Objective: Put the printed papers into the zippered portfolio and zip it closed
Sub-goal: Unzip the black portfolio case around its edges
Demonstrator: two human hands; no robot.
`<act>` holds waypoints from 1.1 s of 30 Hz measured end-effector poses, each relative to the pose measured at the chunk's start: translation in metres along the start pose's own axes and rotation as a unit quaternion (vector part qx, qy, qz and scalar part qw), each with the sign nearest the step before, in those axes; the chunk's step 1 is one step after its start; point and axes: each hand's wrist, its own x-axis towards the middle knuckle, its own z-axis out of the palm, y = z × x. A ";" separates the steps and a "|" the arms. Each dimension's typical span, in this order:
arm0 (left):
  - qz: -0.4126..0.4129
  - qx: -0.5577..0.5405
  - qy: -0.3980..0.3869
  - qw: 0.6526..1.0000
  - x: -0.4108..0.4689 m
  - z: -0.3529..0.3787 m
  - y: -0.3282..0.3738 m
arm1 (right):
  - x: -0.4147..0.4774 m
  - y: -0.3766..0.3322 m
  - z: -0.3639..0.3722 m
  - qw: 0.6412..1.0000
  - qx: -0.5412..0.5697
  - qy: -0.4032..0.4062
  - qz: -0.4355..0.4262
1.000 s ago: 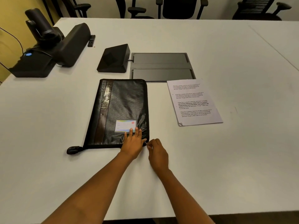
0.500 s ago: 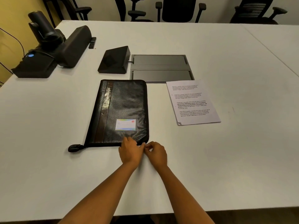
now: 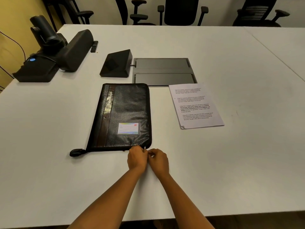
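A black zippered portfolio [image 3: 125,116] lies flat and closed on the white table [image 3: 49,129], with a small label card on its cover. The printed papers [image 3: 195,105] lie to its right, apart from it. My left hand [image 3: 137,158] pinches the portfolio's near edge at its near right corner. My right hand [image 3: 159,160] is right beside it, fingers curled at the small metal zipper pull [image 3: 144,147] on that corner. The fingertips hide exactly what each one grips.
A dark wedge-shaped device [image 3: 116,64] and a grey cable hatch [image 3: 163,71] sit beyond the portfolio. A black camera and speaker unit [image 3: 54,53] stands at the far left. Office chairs [image 3: 179,10] line the far side. The portfolio's strap end [image 3: 76,152] lies at its near left.
My left hand slid off the portfolio cover down to the near edge. My right hand closed in against it at the near right corner.
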 end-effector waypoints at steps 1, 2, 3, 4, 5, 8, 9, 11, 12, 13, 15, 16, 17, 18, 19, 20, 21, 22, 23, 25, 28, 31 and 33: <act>0.011 -0.005 0.000 1.000 -0.001 0.000 -0.002 | 0.000 0.000 -0.001 1.000 -0.006 -0.005 -0.004; 0.026 -0.006 0.000 1.000 -0.001 0.000 -0.005 | 0.001 0.000 -0.002 1.000 -0.007 -0.007 -0.005; 0.041 -0.003 -0.001 0.999 -0.001 -0.001 -0.007 | 0.003 -0.002 -0.003 1.000 0.001 -0.006 -0.001; 0.056 0.001 0.000 0.998 -0.001 -0.002 -0.009 | 0.005 -0.005 -0.004 1.000 0.018 -0.003 0.007; 0.070 0.005 0.001 0.998 -0.001 -0.003 -0.012 | 0.007 -0.010 -0.005 0.999 0.036 0.001 0.020; 0.106 0.018 0.004 0.994 0.000 -0.004 -0.016 | 0.017 -0.022 -0.005 0.997 0.041 -0.007 0.060; 0.114 0.023 0.005 0.993 0.000 -0.005 -0.017 | 0.021 -0.025 -0.005 0.997 0.039 -0.012 0.073; 0.125 0.032 0.010 0.992 0.001 -0.007 -0.018 | 0.029 -0.027 -0.006 0.995 0.037 -0.019 0.093; 0.128 0.035 0.014 0.991 0.001 -0.009 -0.019 | 0.032 -0.028 -0.007 0.994 0.029 -0.022 0.100; 0.132 0.038 0.019 0.990 0.001 -0.011 -0.022 | 0.034 -0.028 -0.007 0.994 0.020 -0.025 0.107; 0.146 0.043 0.027 0.988 0.004 -0.016 -0.028 | 0.038 -0.029 -0.009 0.993 0.011 -0.026 0.119; 0.155 0.045 0.029 0.986 0.006 -0.019 -0.031 | 0.039 -0.029 -0.010 0.992 0.010 -0.028 0.123; 0.166 0.046 0.028 0.985 0.008 -0.022 -0.034 | 0.040 -0.029 -0.010 0.992 0.011 -0.030 0.125; 0.177 0.049 0.026 0.983 0.010 -0.026 -0.035 | 0.041 -0.029 -0.011 0.992 0.014 -0.031 0.125; 0.187 0.056 0.023 0.980 0.013 -0.029 -0.036 | 0.042 -0.029 -0.011 0.991 0.016 -0.031 0.126; 0.197 0.066 0.020 0.978 0.015 -0.032 -0.037 | 0.042 -0.029 -0.012 0.991 0.016 -0.031 0.127; 0.206 0.078 0.017 0.975 0.016 -0.034 -0.037 | 0.042 -0.028 -0.012 0.991 0.015 -0.030 0.129; 0.214 0.089 0.015 0.973 0.017 -0.036 -0.037 | 0.042 -0.029 -0.012 0.991 0.013 -0.029 0.130; 0.218 0.097 0.013 0.971 0.017 -0.036 -0.036 | 0.043 -0.028 -0.012 0.991 0.010 -0.028 0.132; 0.220 0.099 0.013 0.970 0.017 -0.036 -0.037 | 0.042 -0.028 -0.011 0.991 0.005 -0.022 0.133; 0.230 0.074 0.015 0.970 0.017 -0.033 -0.040 | 0.034 -0.028 -0.005 0.991 0.053 0.013 0.125; 0.241 0.051 0.009 0.969 0.017 -0.033 -0.044 | 0.017 -0.029 0.008 0.980 0.151 0.021 0.126; 0.251 0.054 0.002 0.967 0.018 -0.033 -0.046 | 0.012 -0.028 0.015 0.976 0.172 -0.005 0.136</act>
